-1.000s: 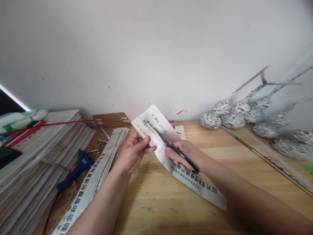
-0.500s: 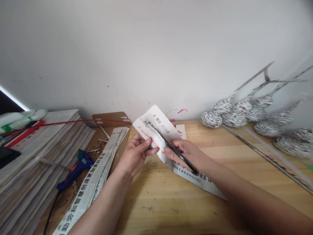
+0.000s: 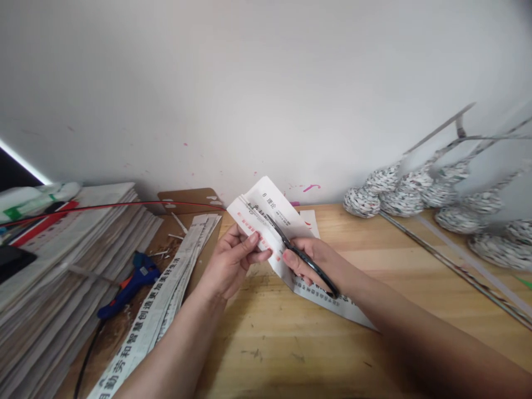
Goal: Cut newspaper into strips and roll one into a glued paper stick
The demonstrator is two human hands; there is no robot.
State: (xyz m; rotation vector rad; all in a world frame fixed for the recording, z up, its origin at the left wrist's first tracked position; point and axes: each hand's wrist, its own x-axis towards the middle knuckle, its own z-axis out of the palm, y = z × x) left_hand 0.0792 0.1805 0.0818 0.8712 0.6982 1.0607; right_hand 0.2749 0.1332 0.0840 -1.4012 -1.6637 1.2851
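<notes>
My left hand (image 3: 233, 259) pinches the printed white newsprint sheet (image 3: 286, 215) by its near edge, thumb uppermost, apparently to steady it. My right hand (image 3: 319, 256) grasps the long, black-handled scissors (image 3: 312, 267), a blade lying along the print. The sheet is raised off the pale wooden table (image 3: 257, 354), presumably for blade clearance.

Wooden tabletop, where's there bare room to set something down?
Bare wood shows below the held newspaper, between the forearms, and from the right forearm to the long rods. Crowded: left, with newspaper stack, glue gun, strips; far right, woven paper shapes.
</notes>
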